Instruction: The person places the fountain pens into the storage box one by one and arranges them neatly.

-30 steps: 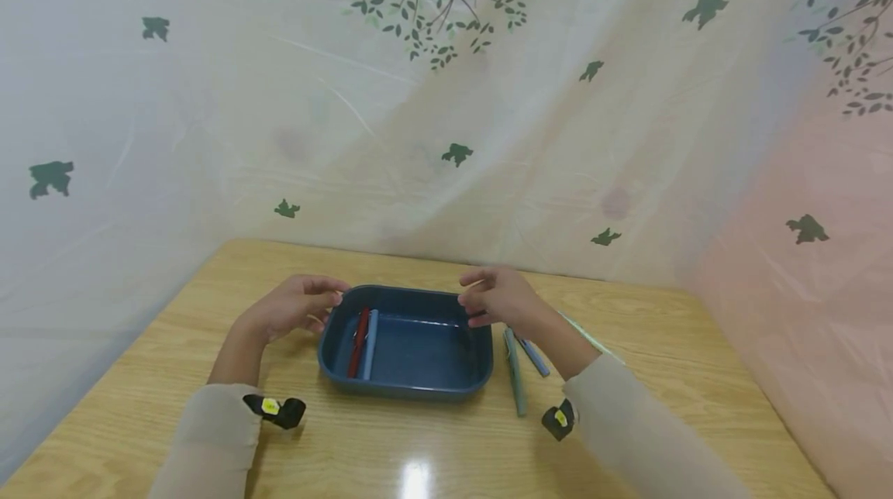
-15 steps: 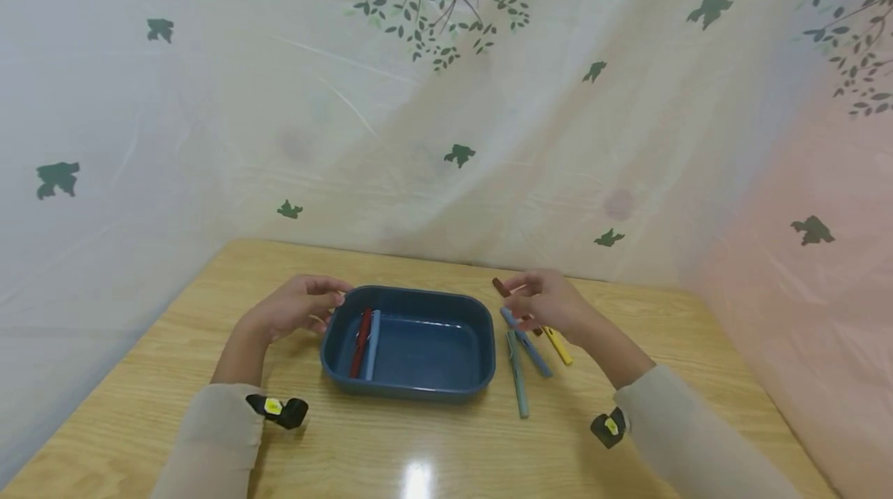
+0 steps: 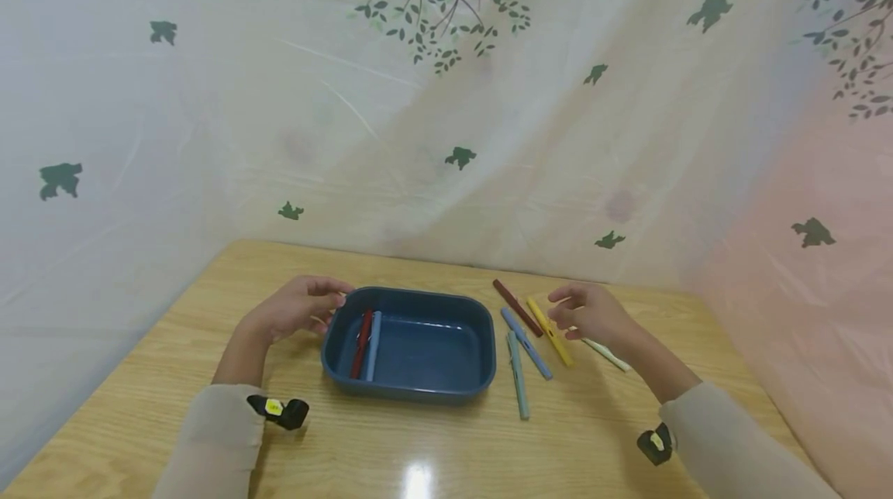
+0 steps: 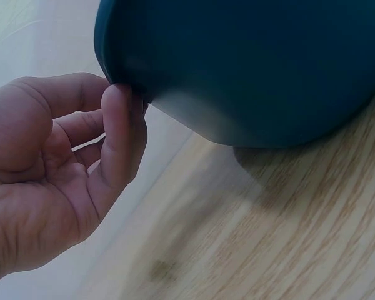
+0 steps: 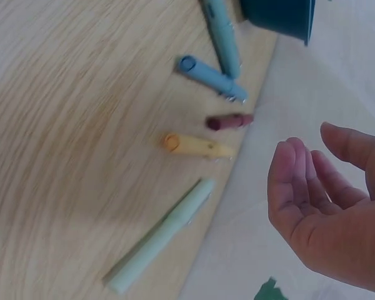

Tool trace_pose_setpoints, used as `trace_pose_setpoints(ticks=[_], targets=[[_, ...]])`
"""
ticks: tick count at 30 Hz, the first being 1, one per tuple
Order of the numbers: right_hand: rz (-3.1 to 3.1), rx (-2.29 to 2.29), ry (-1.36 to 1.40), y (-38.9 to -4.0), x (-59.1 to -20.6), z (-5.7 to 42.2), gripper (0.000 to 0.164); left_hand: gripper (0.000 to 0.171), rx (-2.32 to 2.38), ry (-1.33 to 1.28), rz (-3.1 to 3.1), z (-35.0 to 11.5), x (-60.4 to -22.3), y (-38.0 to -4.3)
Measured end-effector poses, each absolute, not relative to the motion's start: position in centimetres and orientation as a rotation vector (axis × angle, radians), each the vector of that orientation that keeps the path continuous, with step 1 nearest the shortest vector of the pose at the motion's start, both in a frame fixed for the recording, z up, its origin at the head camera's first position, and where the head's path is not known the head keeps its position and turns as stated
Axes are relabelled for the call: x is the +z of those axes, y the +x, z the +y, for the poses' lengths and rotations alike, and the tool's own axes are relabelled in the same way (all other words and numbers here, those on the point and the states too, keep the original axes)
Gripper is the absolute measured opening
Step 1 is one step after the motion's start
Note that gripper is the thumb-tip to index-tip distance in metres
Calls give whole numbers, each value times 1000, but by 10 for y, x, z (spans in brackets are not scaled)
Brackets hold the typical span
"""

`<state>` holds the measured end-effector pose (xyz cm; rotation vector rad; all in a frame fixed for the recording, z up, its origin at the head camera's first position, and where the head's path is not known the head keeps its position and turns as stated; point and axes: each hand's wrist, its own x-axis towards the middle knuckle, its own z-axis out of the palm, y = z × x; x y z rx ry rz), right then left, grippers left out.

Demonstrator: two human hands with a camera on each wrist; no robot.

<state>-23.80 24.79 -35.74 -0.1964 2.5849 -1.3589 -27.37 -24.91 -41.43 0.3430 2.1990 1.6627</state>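
Note:
A blue rectangular box [image 3: 446, 394] stands on the table. Inside it, side by side near the left wall, lie a red pen [image 3: 360, 345] and a light blue pen [image 3: 373, 347]. My left hand [image 3: 296, 308] holds the box's far left corner, thumb and fingertips at the rim. To the right of the yellow pen [image 3: 558, 342], my right hand [image 3: 591, 318] hovers, its fingers loosely bent and holding nothing. Partly hidden under that hand is a pale green pen [image 5: 162, 234]. A dark red pen [image 3: 515, 305], a blue pen [image 3: 526, 342] and a grey-green pen [image 3: 518, 379] lie between it and the box.
The wooden table [image 3: 418, 452] runs back to a pale curtain [image 3: 391, 173] printed with leaves and birds. Each forearm carries a black wrist camera: the left camera [image 3: 282, 412] and the right camera [image 3: 656, 445].
My right hand has moved right, from the box's right rim past the loose pens, uncovering the dark red and yellow ones. My left hand stays at the box corner.

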Motion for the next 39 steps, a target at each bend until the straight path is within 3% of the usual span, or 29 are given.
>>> trace_pose_setpoints(ticks=[11,21,39], targets=[[2774,-1165,-154,-235,-374,289,37,40,1666,320,2198,-249,-415,-272],[2998,-871,-305,-236,-402,314,30,39,1661,321,2206,-248,-413,-272],[3045,-645,-491,-233,-421,317,33,42,1677,315,2176,-246,-408,-270]])
